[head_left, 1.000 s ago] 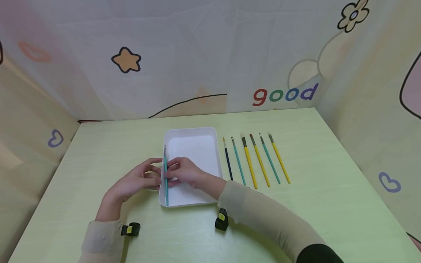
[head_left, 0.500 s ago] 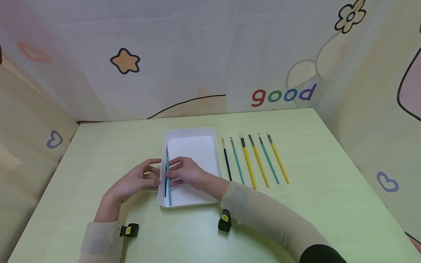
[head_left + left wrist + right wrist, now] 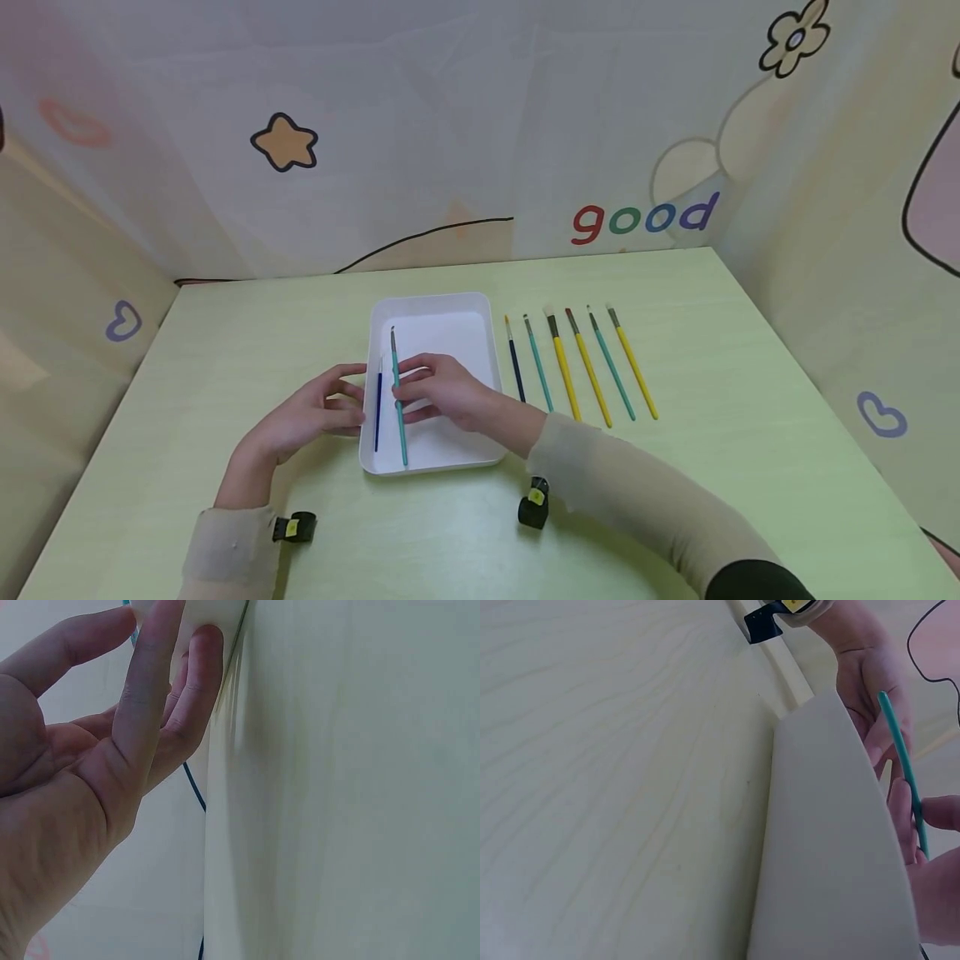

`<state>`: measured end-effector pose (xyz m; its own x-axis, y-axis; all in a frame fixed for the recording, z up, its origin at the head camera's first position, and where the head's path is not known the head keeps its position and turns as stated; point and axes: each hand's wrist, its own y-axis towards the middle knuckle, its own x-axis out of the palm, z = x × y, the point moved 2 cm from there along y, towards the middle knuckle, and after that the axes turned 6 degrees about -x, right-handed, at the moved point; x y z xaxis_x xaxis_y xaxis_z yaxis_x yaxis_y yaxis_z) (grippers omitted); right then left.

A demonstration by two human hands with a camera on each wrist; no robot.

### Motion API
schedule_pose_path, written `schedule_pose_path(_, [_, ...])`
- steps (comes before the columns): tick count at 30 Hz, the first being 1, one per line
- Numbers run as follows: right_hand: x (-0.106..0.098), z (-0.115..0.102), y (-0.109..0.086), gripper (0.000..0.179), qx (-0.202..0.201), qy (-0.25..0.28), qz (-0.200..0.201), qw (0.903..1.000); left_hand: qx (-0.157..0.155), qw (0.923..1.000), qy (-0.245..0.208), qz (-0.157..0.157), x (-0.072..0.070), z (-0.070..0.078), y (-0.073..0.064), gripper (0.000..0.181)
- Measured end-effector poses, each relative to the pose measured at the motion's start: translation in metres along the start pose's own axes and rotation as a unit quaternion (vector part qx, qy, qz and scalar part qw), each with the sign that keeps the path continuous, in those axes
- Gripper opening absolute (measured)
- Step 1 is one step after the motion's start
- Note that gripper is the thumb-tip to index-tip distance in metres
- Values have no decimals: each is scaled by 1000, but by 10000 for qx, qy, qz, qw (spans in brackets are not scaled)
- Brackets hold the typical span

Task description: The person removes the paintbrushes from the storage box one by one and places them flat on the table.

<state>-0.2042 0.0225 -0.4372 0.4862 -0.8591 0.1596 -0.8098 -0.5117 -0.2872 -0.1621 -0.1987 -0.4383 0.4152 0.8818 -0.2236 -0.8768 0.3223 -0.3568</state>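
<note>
In the head view, a shallow white tray [image 3: 431, 300] lies on the table. Over its left part my right hand [image 3: 450, 393] pinches a teal paintbrush [image 3: 402, 437] near mid-handle, bristles pointing away from me. The right wrist view shows the teal handle [image 3: 901, 746] between thumb and fingers, beyond the tray's side wall [image 3: 825, 825]. A dark blue paintbrush [image 3: 378, 408] lies in the tray along its left wall. My left hand [image 3: 311, 410] rests its fingertips on the tray's left edge; in the left wrist view, fairly extended fingers [image 3: 142, 690] touch the white wall.
Right of the tray, several paintbrushes lie in a row: a dark-handled one [image 3: 516, 367], teal ones [image 3: 613, 367] and yellow ones [image 3: 565, 367]. A printed cloth backdrop [image 3: 420, 125] rises behind the table [image 3: 247, 333]. Black devices [image 3: 534, 504] sit at both wrists.
My right hand has moved right with the teal paintbrush, away from the tray's left wall. The dark blue paintbrush now shows fully beside it. The left hand has stayed at the tray's edge.
</note>
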Motion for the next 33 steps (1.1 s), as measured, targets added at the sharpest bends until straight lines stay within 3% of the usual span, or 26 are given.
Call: schedule_pose_path(33, [-64, -28, -40, 48, -110, -522, -133, 9985, 149, 9997, -184, -105, -2, -2, 1, 70])
